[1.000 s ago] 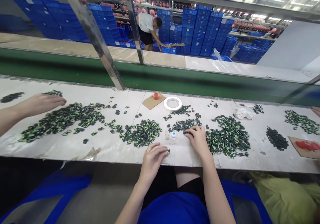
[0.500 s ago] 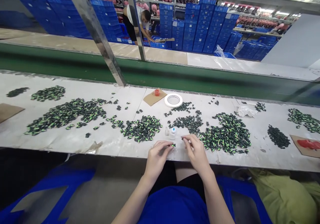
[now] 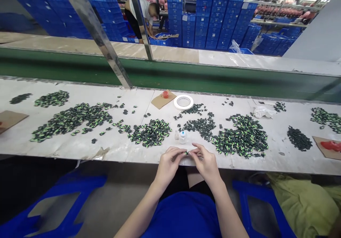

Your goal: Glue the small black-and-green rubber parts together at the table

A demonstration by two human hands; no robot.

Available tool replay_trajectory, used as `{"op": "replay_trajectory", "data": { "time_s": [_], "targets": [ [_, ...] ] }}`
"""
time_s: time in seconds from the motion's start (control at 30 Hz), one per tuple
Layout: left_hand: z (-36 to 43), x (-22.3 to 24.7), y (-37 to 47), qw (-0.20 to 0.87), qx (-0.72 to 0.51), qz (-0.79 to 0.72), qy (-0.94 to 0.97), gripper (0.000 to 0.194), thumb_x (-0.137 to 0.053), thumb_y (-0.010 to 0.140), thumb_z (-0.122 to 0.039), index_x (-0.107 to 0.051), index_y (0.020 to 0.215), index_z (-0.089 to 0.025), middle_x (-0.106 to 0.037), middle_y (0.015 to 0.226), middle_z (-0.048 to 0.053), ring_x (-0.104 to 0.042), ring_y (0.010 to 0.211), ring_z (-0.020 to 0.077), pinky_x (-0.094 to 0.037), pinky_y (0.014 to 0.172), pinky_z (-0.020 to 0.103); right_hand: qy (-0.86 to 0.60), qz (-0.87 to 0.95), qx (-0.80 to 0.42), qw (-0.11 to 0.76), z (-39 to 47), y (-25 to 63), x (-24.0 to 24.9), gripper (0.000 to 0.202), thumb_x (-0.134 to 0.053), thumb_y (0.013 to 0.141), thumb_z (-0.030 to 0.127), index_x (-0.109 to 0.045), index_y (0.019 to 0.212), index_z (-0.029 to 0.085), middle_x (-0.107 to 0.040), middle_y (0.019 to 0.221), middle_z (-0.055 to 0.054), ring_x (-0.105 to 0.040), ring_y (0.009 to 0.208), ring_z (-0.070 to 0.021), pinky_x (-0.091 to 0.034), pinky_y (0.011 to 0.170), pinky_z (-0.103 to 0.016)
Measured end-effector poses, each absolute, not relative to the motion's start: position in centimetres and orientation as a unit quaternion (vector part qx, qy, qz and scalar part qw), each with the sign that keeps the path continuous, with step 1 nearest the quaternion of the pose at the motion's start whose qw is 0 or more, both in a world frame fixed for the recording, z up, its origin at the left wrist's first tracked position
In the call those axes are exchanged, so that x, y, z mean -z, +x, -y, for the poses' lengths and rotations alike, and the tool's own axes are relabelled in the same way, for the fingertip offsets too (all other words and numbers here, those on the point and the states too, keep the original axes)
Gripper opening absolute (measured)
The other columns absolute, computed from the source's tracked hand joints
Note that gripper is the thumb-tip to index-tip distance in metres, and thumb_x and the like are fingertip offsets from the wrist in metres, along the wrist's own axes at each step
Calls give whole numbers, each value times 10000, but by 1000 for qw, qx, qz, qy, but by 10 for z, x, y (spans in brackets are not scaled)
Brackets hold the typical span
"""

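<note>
My left hand (image 3: 169, 161) pinches a small black-and-green piece (image 3: 187, 153) at the table's front edge. My right hand (image 3: 205, 160) meets it from the other side, thumb and fingertips at the same piece; whether it grips a separate part is too small to tell. Just beyond the fingertips stands a small clear bottle with a blue tip (image 3: 182, 136). A pile of black-and-green pieces (image 3: 150, 133) lies to the left of the bottle, and another such pile (image 3: 242, 138) to the right. Small dark pieces (image 3: 201, 126) are scattered between the bottle and the right pile.
Behind the bottle lie a white tape roll (image 3: 183, 102) and cardboard (image 3: 160, 101) with a red cup (image 3: 165, 94). More piles spread left and right on the white table (image 3: 128, 167). Past the green strip (image 3: 173, 75), a person (image 3: 144, 12) bends by blue crates (image 3: 204, 21).
My right hand has moved left and its fingertips now meet those of my left hand at the small piece. The view has shifted slightly.
</note>
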State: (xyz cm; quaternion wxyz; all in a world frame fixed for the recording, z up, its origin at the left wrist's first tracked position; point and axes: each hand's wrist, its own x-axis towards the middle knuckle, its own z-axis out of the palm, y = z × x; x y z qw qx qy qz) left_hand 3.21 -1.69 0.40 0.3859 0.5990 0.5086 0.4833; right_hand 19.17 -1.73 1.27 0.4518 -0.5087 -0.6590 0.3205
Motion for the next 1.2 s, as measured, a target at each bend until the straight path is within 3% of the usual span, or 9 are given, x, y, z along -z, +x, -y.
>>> {"op": "replay_trajectory", "data": {
  "time_s": [0.33, 0.67, 1.2],
  "targets": [
    [19, -13, 35, 455, -457, -533, 548, 216, -673, 771, -345, -748, 878, -173, -761, 879, 94, -718, 812, 229, -597, 702, 313, -507, 663, -223, 503, 29, 183, -7, 204, -548, 899, 301, -699, 1000, 209, -717, 778, -68, -702, 722, -201, -613, 698, -336],
    [28, -23, 39, 410, -454, -536, 582, 166, -625, 795, -298, -719, 879, -191, -737, 897, 74, -695, 881, 211, -555, 811, 309, -537, 467, -450, 540, 40, 179, -20, 308, -700, 749, 324, -694, 1006, 155, -758, 829, -67, -737, 695, -205, -636, 696, -336],
    [40, -44, 42, 364, -450, -506, 639, 146, -549, 843, -248, -664, 923, -207, -704, 922, 55, -664, 916, 199, -534, 822, 312, -509, 511, -478, 501, 47, 197, -36, 396, -712, 757, 356, -687, 1113, 184, -750, 875, -66, -736, 767, -222, -635, 685, -329]
  ]
}}
